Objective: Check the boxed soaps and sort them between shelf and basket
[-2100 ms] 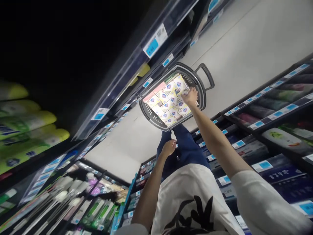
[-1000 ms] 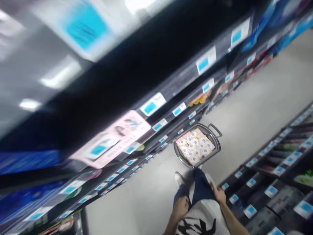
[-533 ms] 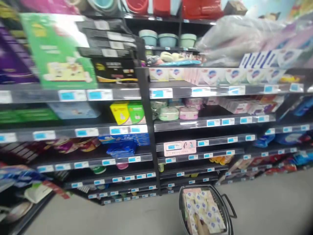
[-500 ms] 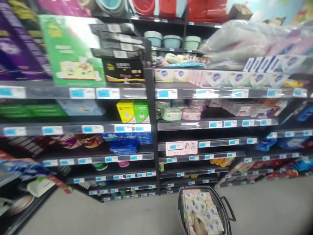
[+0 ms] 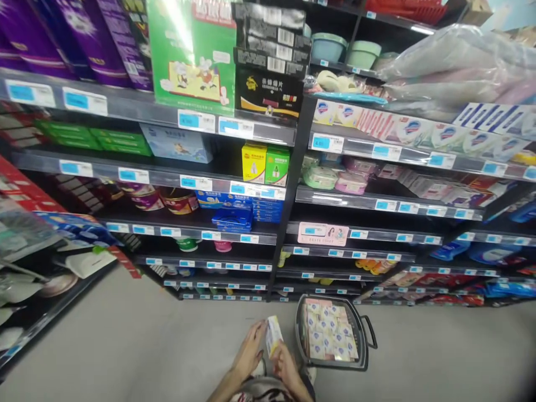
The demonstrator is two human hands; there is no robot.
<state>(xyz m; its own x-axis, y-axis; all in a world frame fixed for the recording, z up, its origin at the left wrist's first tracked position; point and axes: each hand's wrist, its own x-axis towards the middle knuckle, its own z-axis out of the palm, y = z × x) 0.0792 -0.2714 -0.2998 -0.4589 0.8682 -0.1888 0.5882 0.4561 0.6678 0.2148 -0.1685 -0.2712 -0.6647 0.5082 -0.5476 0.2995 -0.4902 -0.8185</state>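
Observation:
Low in the view, in front of my body, my right hand (image 5: 285, 362) grips the lower end of a small white and yellow soap box (image 5: 273, 334), held upright at a slight tilt. My left hand (image 5: 252, 341) is beside the box, its fingers stretched out and close to the box's left edge; whether they touch it I cannot tell. Just to the right, a dark basket (image 5: 363, 357) with a black handle stands on the floor. Rows of similar soap boxes (image 5: 330, 330) fill it, printed with blue round marks.
Tall black shelving (image 5: 293, 167) with price labels runs across the view. Soap boxes (image 5: 412, 131) line an upper right shelf, near plastic-wrapped bundles (image 5: 464, 67). Yellow and green boxes (image 5: 264, 164) stand mid-left. Another shelf unit (image 5: 54, 318) borders the left side; grey floor (image 5: 151, 335) lies between.
A hand was in the basket over the soap boxes; now both my hands are left of the basket, with a soap box in my right hand. The view has tilted down and shifted left.

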